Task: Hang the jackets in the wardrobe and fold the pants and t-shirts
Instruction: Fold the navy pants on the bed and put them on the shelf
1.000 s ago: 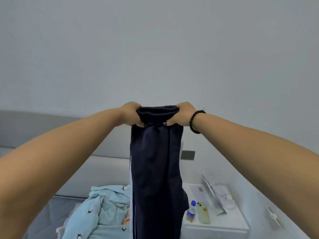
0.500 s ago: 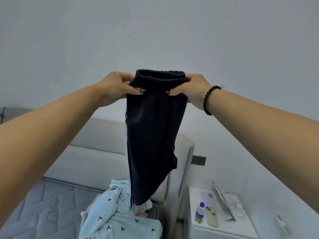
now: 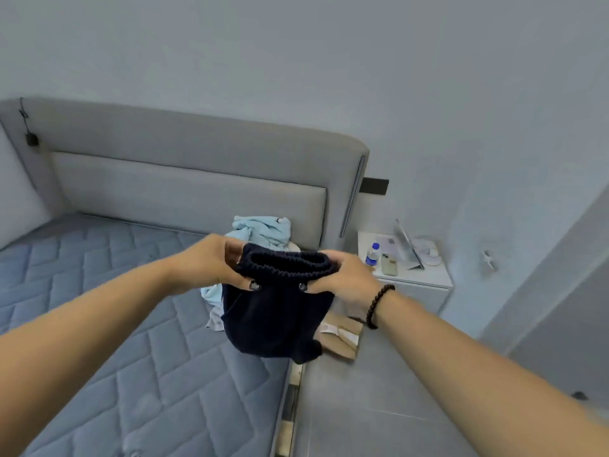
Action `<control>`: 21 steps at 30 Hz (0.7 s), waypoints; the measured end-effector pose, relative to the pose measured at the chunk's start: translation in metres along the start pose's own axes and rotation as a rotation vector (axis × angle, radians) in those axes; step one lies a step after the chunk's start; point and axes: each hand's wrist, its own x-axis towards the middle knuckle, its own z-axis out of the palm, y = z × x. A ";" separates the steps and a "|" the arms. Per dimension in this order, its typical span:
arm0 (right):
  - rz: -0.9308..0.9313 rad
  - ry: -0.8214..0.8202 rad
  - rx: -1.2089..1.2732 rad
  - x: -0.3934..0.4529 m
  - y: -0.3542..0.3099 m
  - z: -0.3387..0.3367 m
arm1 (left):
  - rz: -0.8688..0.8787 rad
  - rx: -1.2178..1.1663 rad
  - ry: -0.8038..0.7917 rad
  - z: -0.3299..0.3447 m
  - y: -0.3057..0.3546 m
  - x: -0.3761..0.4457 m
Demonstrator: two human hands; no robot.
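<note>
Dark navy pants (image 3: 275,316) hang from their ribbed elastic waistband, held out in front of me over the right edge of the bed. My left hand (image 3: 211,262) pinches the left end of the waistband. My right hand (image 3: 349,278), with a dark bead bracelet on the wrist, pinches the right end. The legs bunch up below, and their lower end rests near the mattress edge. A light blue garment (image 3: 262,230) with small dark prints lies crumpled behind the pants by the headboard.
The bare quilted blue mattress (image 3: 115,324) fills the left. A grey padded headboard (image 3: 184,159) stands behind. A white nightstand (image 3: 415,278) carries a water bottle (image 3: 373,253), a phone and a tablet. A cardboard box (image 3: 342,334) lies on the grey floor.
Both hands have come down from overhead height to chest height with the pants, and the view has tilted down onto the bed. The hanging legs now bunch near the mattress edge.
</note>
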 end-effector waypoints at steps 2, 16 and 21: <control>0.083 -0.020 0.075 -0.028 0.038 0.017 | -0.052 -0.012 -0.068 0.022 -0.028 -0.021; 0.317 -0.086 0.019 -0.032 0.140 0.054 | -0.206 -0.172 -0.147 0.065 -0.146 -0.022; 0.361 -0.070 0.015 0.030 0.153 0.047 | -0.208 -0.140 -0.108 0.045 -0.165 0.031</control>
